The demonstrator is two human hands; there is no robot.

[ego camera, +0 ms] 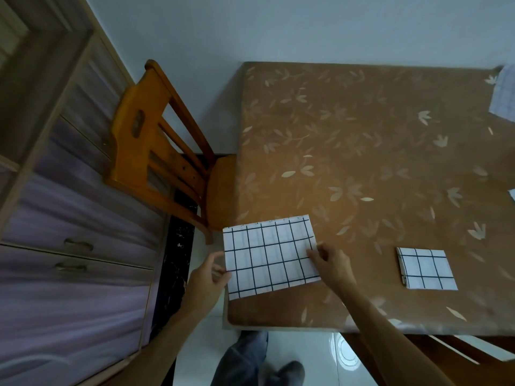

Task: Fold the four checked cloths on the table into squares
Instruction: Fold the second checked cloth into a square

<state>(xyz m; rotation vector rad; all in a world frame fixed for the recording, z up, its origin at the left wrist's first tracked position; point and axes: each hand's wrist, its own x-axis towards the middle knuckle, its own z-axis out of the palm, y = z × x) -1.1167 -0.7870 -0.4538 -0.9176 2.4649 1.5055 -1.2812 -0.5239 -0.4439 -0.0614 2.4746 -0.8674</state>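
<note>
A white cloth with dark checks (269, 256) lies folded into a rectangle at the table's near left corner, its left end reaching past the table edge. My left hand (207, 277) pinches its left edge. My right hand (331, 264) pinches its right edge. A second checked cloth (425, 268), folded into a small square, lies flat to the right. A third checked cloth (505, 93) shows at the far right, cut off by the frame. A small white corner (512, 194) peeks in at the right edge; what it belongs to is hidden.
The table (362, 151) has a brown leaf-patterned cover. A wooden chair (158, 151) stands at its left side, against a cabinet with drawers (69, 246). My legs and a shoe (259, 360) are below the near edge, on pale floor.
</note>
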